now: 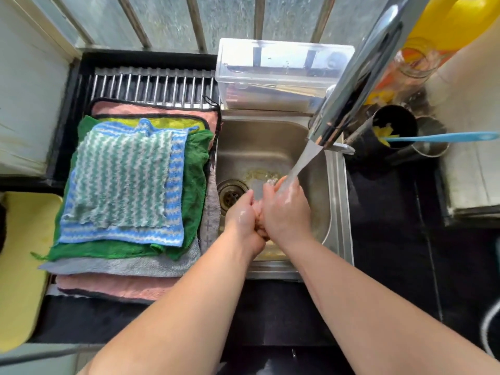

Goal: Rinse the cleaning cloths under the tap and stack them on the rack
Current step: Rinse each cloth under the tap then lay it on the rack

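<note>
Several cleaning cloths lie stacked on the rack beside the sink. Under the running tap, left hand and right hand press together, clothless, finger curl unclear. Rinsing looks finished.

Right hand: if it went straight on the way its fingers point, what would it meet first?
Probably the back wall of the sink; the right hand points away from the person, though depth is unclear.

Barred frosted window, black countertop
</note>
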